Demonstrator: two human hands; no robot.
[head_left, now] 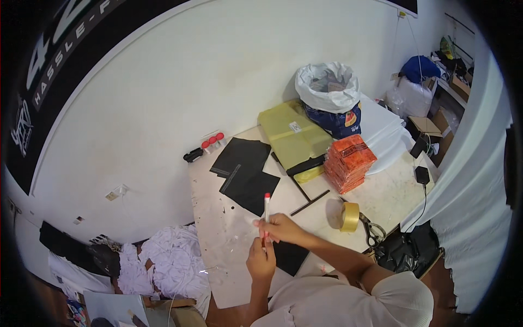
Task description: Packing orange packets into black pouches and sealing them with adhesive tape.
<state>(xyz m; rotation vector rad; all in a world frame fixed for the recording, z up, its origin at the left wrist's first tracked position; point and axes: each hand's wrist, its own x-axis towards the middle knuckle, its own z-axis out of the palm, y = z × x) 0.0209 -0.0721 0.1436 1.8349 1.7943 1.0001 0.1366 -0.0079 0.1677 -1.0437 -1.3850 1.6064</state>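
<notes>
Over the near part of the table, both my hands are closed around a white marker [267, 208] with a red end, held upright. My left hand [261, 262] grips its lower part. The fingers of my right hand [282, 229] wrap it just above. Part of the marker is hidden by my fingers. Beyond my hands lie two black fabric pieces, a farther one [237, 154] and a nearer one [250, 191], overlapping slightly. Another black piece [291, 258] lies under my right forearm, partly covered by it.
Right of my hands are a dark T-shaped bar [310, 203], a yellow tape roll [350, 217], scissors [372, 231] and a stack of orange packets [351, 162]. Behind them stand yellow packaging [297, 133] and a sack [329, 90]. Red-topped items [212, 140] sit by the wall.
</notes>
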